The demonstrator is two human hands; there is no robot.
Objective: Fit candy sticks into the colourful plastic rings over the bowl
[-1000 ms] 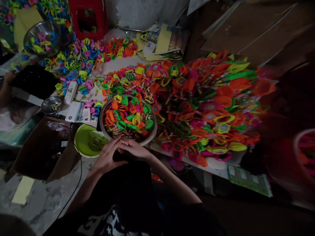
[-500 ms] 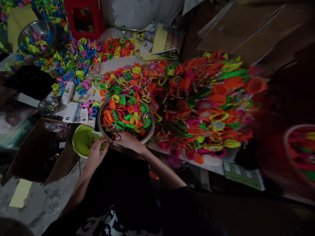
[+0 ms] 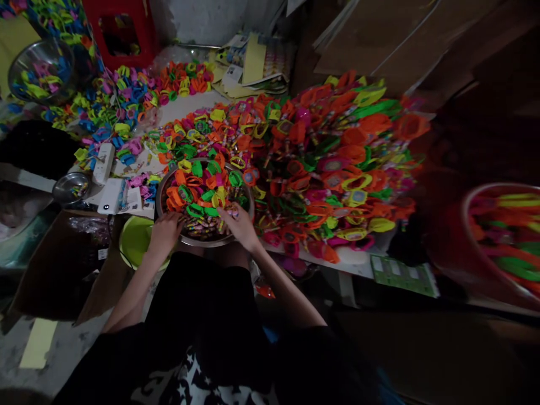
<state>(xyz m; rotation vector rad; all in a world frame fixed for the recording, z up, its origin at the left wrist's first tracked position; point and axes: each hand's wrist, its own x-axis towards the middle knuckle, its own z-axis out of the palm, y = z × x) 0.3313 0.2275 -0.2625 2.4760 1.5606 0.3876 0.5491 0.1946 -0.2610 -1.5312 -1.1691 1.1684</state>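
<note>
Head view: right hand (image 3: 241, 225) fingertips buried among toys (image 3: 202, 197).

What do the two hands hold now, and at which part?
The left hand rests on the near rim of the metal bowl. The right hand reaches among the coloured plastic pieces inside; whether it grips one cannot be told.

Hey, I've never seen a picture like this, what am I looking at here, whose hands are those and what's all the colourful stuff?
A camera worn on a person's head looks down at their own bare hands. The left hand rests on the near rim of a metal bowl full of small bright plastic toys. The right hand reaches into the bowl among them; whether it grips one is unclear. A big heap of toys covers the table beside it. A green basin sits lower, left of the bowl.
</note>
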